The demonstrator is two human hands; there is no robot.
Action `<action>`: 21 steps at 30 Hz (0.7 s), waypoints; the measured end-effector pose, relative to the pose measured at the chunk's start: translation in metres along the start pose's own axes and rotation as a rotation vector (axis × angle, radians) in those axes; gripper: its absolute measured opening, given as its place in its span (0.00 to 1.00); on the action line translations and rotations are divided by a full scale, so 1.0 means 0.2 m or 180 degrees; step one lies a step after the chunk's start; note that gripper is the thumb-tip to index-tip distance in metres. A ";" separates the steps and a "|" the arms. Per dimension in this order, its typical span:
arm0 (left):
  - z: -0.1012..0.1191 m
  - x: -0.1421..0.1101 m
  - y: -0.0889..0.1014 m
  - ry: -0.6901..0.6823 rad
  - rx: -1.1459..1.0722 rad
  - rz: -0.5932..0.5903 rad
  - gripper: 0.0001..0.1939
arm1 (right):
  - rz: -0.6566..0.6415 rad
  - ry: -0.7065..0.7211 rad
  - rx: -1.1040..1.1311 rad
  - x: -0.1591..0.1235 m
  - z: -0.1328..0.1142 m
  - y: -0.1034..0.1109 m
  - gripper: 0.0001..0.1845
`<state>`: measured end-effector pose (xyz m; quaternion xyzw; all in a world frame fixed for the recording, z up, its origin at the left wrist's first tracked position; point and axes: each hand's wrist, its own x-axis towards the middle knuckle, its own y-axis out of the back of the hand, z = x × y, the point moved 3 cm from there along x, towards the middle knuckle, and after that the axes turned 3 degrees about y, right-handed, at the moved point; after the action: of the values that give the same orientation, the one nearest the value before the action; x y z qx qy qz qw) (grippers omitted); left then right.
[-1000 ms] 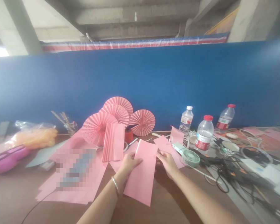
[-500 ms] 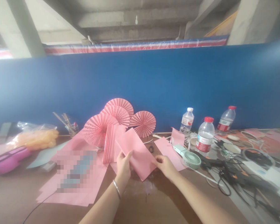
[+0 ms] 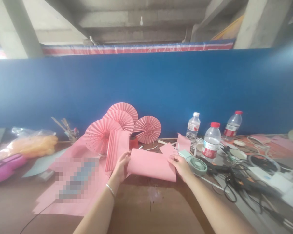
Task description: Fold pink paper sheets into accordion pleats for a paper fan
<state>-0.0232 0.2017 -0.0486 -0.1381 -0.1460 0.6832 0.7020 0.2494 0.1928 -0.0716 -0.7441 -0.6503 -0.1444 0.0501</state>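
Observation:
A folded sheet of pink paper [image 3: 151,165] is held out level above the brown table, one end in each hand. My left hand [image 3: 122,166] pinches its left end; a silvery bangle circles that wrist. My right hand [image 3: 181,165] grips the right end between thumb and fingers. Just behind my left hand stands a pleated pink paper piece [image 3: 116,148]. Several round pink paper fans [image 3: 147,129] lean near the blue partition. More pink sheets [image 3: 90,204] lie at the left, partly covered by a blurred-out object.
Several bottles [image 3: 211,143] stand at the back right, near a mint-green handheld fan [image 3: 197,165]. Black cables [image 3: 230,182] and white adapters [image 3: 280,182] clutter the right side. At the left are a magenta case [image 3: 7,167] and a bag of orange stuff [image 3: 31,144].
The pink paper has turned from a steep slant to nearly level, with its long side across. My hands have moved apart, the left one leftward and the right one rightward.

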 end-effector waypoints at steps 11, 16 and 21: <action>-0.07 0.04 0.00 -0.0409 0.2060 -0.0341 0.12 | -0.0283 0.0140 -0.0593 0.02 0.01 0.01 0.14; -0.08 0.05 -0.01 -0.0494 0.2236 -0.0431 0.10 | -0.0152 0.0175 -0.0636 0.04 0.03 0.01 0.15; -0.09 0.05 -0.01 -0.0551 0.2331 -0.0486 0.09 | 0.0035 0.0119 -0.0635 0.06 0.06 0.03 0.13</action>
<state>-0.0148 0.2125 -0.0636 0.1912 0.0390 0.6450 0.7388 0.2580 0.2058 -0.0794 -0.7461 -0.6277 -0.2221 -0.0113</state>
